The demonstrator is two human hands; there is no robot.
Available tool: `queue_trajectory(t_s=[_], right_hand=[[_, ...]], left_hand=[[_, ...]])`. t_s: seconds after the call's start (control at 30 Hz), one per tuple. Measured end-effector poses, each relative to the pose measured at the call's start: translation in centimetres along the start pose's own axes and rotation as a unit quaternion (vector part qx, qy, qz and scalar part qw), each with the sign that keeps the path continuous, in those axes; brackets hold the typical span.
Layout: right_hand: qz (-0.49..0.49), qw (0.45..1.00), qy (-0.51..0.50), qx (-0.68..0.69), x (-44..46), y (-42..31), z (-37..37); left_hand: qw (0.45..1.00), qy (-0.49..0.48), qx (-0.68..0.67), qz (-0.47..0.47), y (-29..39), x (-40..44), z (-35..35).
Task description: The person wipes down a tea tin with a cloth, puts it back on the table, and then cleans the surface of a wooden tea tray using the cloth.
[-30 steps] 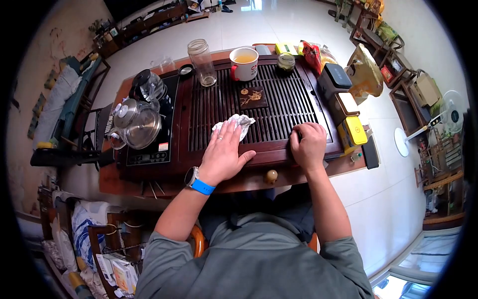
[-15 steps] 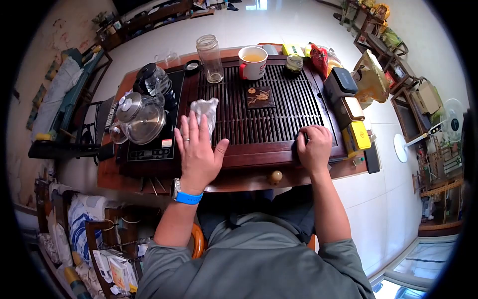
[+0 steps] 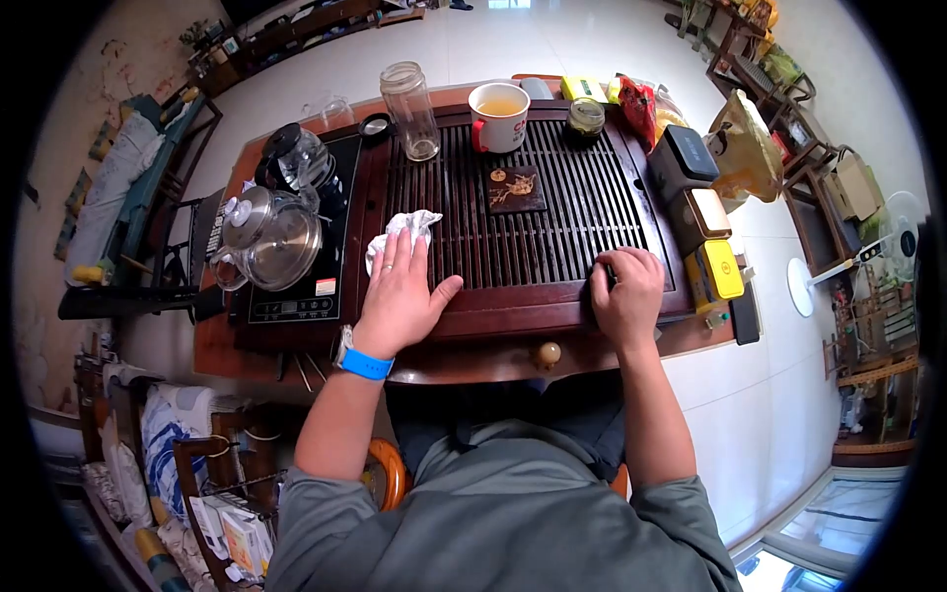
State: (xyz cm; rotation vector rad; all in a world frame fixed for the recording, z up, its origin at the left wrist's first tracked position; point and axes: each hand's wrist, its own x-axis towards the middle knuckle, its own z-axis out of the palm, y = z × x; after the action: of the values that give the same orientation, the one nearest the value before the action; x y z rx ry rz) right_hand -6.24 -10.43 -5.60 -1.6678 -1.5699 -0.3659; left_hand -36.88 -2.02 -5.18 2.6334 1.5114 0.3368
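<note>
My left hand (image 3: 402,301) lies flat, fingers stretched, on a crumpled white cloth (image 3: 404,229) at the left front of the slatted dark tea tray (image 3: 473,314). My right hand (image 3: 629,288) rests with curled fingers on the tray's right front edge; whatever its fingers may hold is hidden. A dark square plaque (image 3: 516,189) lies on the slats. Behind it stand a white mug (image 3: 499,120) of yellow liquid with a red handle, a tall glass bottle (image 3: 409,113) and a small jar (image 3: 585,120) with dark contents.
Left of the slats, a glass kettle (image 3: 271,240) and a glass pot (image 3: 298,158) stand on a black hob (image 3: 296,310). Along the right edge are a black canister (image 3: 685,156), a yellow tin (image 3: 715,270) and an open bag (image 3: 745,148). A round knob (image 3: 547,355) is in front.
My left hand and the cloth have moved left across the slats from the middle front, and the cloth's folds have changed. The right hand remains at the tray edge.
</note>
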Motion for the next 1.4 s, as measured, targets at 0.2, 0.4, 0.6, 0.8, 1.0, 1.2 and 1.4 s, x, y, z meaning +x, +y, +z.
queue_trajectory(t_s=[0.2,0.4,0.6,0.8,1.0,1.2,1.4], right_hand=[[-0.001,1.0,0.002,0.011,0.1,0.1,-0.2],[0.0,1.0,0.002,0.016,0.1,0.1,-0.3],[0.0,1.0,0.003,0.022,0.1,0.1,-0.2],[0.003,1.0,0.005,0.016,0.1,0.1,-0.1],[0.011,1.0,-0.003,0.009,0.1,0.0,-0.2],[0.011,1.0,-0.005,-0.007,0.0,-0.1,-0.1],[0.01,1.0,-0.001,0.004,-0.1,0.0,-0.1]], left_hand=[[1.0,-0.012,0.025,-0.001,-1.5,3.7,0.5],[1.0,0.001,0.028,0.001,-3.5,7.7,1.6],[1.0,-0.03,0.005,-0.001,-4.9,10.4,1.3],[1.0,-0.024,0.006,0.003,-5.1,11.2,1.5],[1.0,0.003,0.012,-0.006,-4.3,10.2,1.3],[1.0,-0.011,-0.012,0.015,-4.6,9.5,0.6],[0.999,0.006,-0.006,0.048,-3.2,5.7,-0.4]])
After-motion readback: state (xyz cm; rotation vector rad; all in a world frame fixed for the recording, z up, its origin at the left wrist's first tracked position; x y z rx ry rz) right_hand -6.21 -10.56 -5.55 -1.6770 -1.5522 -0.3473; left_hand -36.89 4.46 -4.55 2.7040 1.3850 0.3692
